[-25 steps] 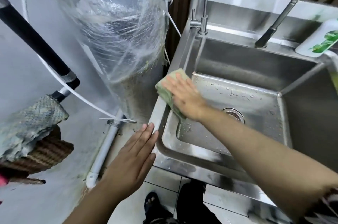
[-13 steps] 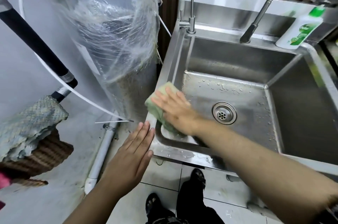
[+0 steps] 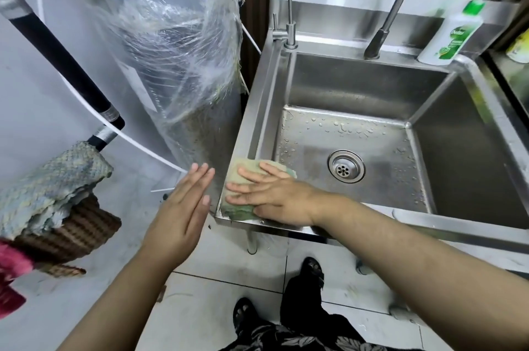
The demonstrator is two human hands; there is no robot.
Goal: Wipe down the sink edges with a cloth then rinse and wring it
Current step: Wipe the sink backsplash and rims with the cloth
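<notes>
A stainless steel sink point(image 3: 259, 110) fills the right half of the view, with water drops on its floor around the drain point(image 3: 346, 166). A pale green cloth point(image 3: 243, 170) lies on the sink's front left corner. My right hand point(image 3: 269, 193) presses flat on the cloth with straight, spread fingers. My left hand point(image 3: 183, 207) hovers just left of that corner, fingers straight and together, holding nothing.
A tall cylinder wrapped in clear plastic point(image 3: 177, 49) stands tight against the sink's left side. Two taps point(image 3: 290, 32) point(image 3: 378, 41) and a green-capped soap bottle point(image 3: 449, 32) sit on the back ledge. Cloths point(image 3: 54, 193) hang at left below a black pipe point(image 3: 63, 58). My feet stand on floor tiles.
My right hand has slid the cloth along the left rim toward me, down to the front left corner. My left hand stayed beside the sink's corner.
</notes>
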